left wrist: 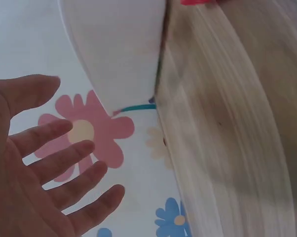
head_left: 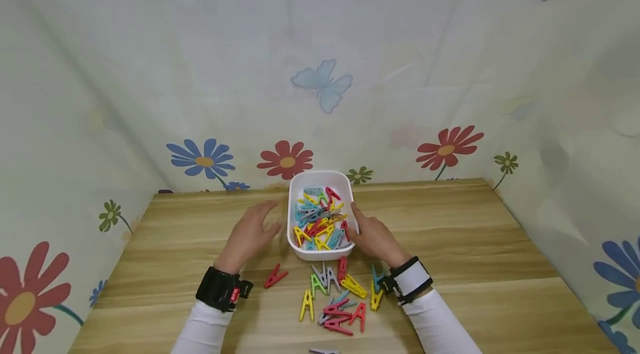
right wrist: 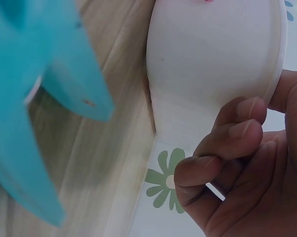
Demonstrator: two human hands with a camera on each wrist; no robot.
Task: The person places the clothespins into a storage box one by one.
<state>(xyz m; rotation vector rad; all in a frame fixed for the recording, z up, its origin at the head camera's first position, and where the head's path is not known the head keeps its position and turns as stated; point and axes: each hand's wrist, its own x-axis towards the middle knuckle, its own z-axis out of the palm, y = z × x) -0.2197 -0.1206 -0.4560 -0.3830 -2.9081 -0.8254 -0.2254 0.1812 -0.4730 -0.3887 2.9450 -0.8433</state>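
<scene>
A white plastic box [head_left: 324, 255] stands on the table, with many red, yellow, blue, green and grey clothespins [head_left: 320, 226] lying inside it. My right hand [head_left: 376, 236] grips the box's right side, its thumb over the rim and its curled fingers against the outer wall [right wrist: 203, 64]. Left of the box, my left hand [head_left: 250, 236] is apart from it, fingers spread and holding nothing. In front of the box lie several loose clothespins, among them a red one [head_left: 275, 276] by the left wrist and a blue one [right wrist: 84, 79] close under the right wrist.
The wooden table [head_left: 490, 265] meets a pale, flower-printed cloth wall [head_left: 240, 93] just behind the box. A red and blue pile of clothespins [head_left: 340, 315] lies nearer the body, and a grey clothespin [head_left: 325, 350] shows at the bottom edge.
</scene>
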